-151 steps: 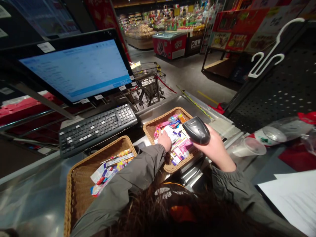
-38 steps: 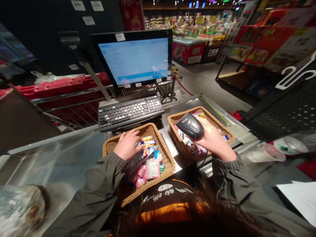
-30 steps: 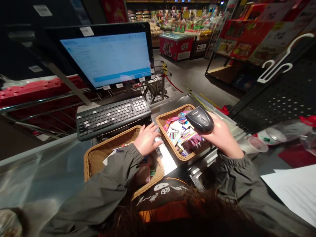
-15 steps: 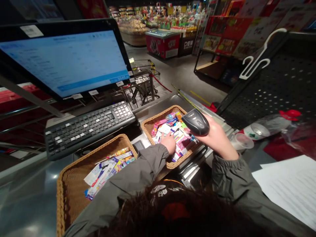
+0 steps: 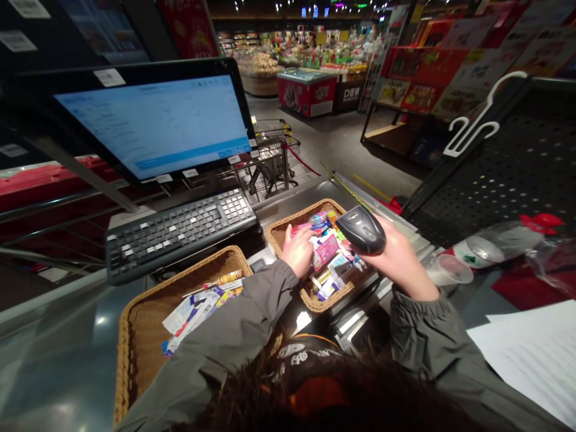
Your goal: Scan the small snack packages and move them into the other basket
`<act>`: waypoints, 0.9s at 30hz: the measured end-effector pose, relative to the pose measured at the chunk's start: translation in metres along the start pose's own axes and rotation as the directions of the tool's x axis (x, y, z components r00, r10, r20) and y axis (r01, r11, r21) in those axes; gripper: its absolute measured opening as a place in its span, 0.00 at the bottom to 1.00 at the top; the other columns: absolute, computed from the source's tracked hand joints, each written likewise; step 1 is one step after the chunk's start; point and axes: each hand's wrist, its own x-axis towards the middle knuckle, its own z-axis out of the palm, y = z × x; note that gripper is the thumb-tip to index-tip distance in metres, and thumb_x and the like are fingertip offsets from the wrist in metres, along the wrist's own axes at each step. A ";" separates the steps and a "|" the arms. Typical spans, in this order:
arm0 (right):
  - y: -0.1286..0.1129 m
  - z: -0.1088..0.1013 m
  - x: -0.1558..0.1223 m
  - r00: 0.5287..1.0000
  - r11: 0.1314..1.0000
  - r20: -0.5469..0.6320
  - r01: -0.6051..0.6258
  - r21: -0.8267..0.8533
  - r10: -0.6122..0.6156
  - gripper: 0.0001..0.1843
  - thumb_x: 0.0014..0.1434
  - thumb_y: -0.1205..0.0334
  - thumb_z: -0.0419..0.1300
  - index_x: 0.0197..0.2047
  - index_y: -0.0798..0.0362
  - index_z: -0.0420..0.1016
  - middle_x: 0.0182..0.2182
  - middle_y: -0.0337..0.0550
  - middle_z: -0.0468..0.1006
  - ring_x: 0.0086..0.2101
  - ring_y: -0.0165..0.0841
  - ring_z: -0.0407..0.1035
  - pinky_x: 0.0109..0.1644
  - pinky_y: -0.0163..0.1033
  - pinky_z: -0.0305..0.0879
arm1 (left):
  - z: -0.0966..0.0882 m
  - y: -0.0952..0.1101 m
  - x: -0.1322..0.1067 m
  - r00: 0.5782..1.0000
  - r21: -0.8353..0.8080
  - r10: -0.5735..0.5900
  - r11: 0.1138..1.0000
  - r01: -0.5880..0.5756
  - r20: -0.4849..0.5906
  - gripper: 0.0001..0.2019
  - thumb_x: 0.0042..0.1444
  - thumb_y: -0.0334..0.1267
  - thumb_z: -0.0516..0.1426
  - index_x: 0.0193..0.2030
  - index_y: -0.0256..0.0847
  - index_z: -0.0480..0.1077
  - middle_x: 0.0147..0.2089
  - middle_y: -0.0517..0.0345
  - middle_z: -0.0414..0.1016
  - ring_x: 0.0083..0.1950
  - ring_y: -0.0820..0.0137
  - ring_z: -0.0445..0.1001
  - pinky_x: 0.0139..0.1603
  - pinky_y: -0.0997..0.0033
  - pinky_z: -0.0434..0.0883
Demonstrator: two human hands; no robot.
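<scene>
My right hand (image 5: 396,255) is wrapped round a black barcode scanner (image 5: 362,229), held over the right side of a small wicker basket (image 5: 310,302). Several small colourful packets fill that basket, with a pink packet (image 5: 326,252) lying on top near the middle. My left hand (image 5: 297,251) reaches over the basket's left rim, fingers apart and touching the packets; nothing shows clearly in its grasp. To the left stands a larger wicker basket (image 5: 135,348) with several flat packets (image 5: 193,312) inside, partly hidden by my left sleeve.
A monitor (image 5: 162,129) and a black keyboard (image 5: 184,234) stand behind the larger basket on the metal counter (image 5: 67,354). On the right lie papers (image 5: 535,354), a plastic cup (image 5: 452,268) and a white hanger (image 5: 472,129). A shopping cart (image 5: 274,156) stands beyond the counter.
My left hand has moved to the far left part of the small basket, and its fingers have spread. The pink packet now shows on top. The scanner stays over the basket; the view has shifted slightly.
</scene>
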 end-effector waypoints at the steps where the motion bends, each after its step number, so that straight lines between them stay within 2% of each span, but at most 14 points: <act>1: -0.003 0.001 -0.001 1.000 1.000 -0.001 0.001 0.004 -0.001 0.33 0.53 0.51 0.67 0.60 0.51 0.69 0.58 0.54 0.75 0.59 0.53 0.67 0.64 0.60 0.64 | -0.015 -0.005 -0.005 0.999 0.023 0.010 1.000 -0.009 -0.044 0.12 0.60 0.30 0.50 0.33 0.42 0.75 0.62 0.50 0.73 0.71 0.56 0.59 0.74 0.33 0.36; 4: -0.011 0.004 -0.002 1.000 1.000 -0.009 0.013 0.025 -0.013 0.33 0.53 0.53 0.67 0.60 0.53 0.69 0.58 0.56 0.74 0.59 0.54 0.67 0.64 0.62 0.62 | -0.063 -0.019 -0.027 0.985 0.072 0.002 0.997 0.011 -0.174 0.12 0.62 0.33 0.51 0.32 0.41 0.74 0.62 0.49 0.73 0.72 0.55 0.59 0.73 0.32 0.36; 7: -0.024 0.010 -0.001 0.998 0.998 -0.034 0.053 0.044 -0.052 0.34 0.53 0.52 0.66 0.61 0.52 0.68 0.59 0.56 0.73 0.60 0.53 0.66 0.65 0.63 0.60 | -0.108 -0.029 -0.054 0.958 0.108 -0.053 0.990 0.086 -0.280 0.12 0.62 0.34 0.51 0.30 0.41 0.71 0.63 0.49 0.72 0.72 0.54 0.58 0.72 0.32 0.39; 12: -0.063 0.016 0.010 0.977 0.976 -0.039 0.211 0.053 -0.209 0.33 0.55 0.55 0.64 0.62 0.51 0.65 0.59 0.56 0.72 0.61 0.54 0.64 0.66 0.64 0.59 | -0.161 -0.036 -0.103 0.900 0.163 -0.109 0.968 0.193 -0.422 0.11 0.63 0.35 0.51 0.30 0.42 0.70 0.63 0.51 0.72 0.73 0.55 0.57 0.72 0.33 0.40; 14: -0.084 0.018 0.015 0.959 0.958 -0.048 0.282 0.054 -0.279 0.33 0.55 0.57 0.63 0.63 0.50 0.65 0.59 0.55 0.73 0.61 0.54 0.64 0.66 0.64 0.59 | -0.176 -0.038 -0.123 0.873 0.181 -0.113 0.958 0.223 -0.475 0.11 0.64 0.36 0.51 0.31 0.42 0.70 0.63 0.51 0.71 0.73 0.56 0.57 0.72 0.34 0.39; 19: -0.136 0.026 0.021 0.870 0.870 -0.025 0.493 0.023 -0.492 0.26 0.57 0.58 0.61 0.59 0.50 0.68 0.58 0.57 0.72 0.63 0.55 0.61 0.65 0.65 0.59 | -0.200 -0.042 -0.171 0.800 0.204 -0.139 0.929 0.309 -0.584 0.11 0.64 0.35 0.51 0.31 0.41 0.71 0.64 0.49 0.70 0.73 0.55 0.57 0.71 0.32 0.41; 23: -0.168 0.038 0.022 0.828 0.829 0.044 0.557 0.054 -0.559 0.24 0.56 0.60 0.61 0.57 0.52 0.69 0.59 0.58 0.70 0.65 0.56 0.57 0.66 0.69 0.56 | -0.212 -0.044 -0.205 0.749 0.210 -0.142 0.911 0.354 -0.648 0.11 0.64 0.34 0.52 0.31 0.40 0.71 0.65 0.47 0.70 0.73 0.53 0.56 0.70 0.30 0.42; 27: -0.195 0.051 0.021 0.797 0.797 0.069 0.590 0.125 -0.601 0.25 0.54 0.63 0.62 0.57 0.53 0.70 0.60 0.59 0.70 0.66 0.57 0.55 0.65 0.70 0.56 | -0.219 -0.044 -0.232 0.725 0.218 -0.142 0.900 0.379 -0.673 0.10 0.63 0.33 0.53 0.31 0.40 0.71 0.65 0.47 0.70 0.73 0.53 0.56 0.70 0.29 0.42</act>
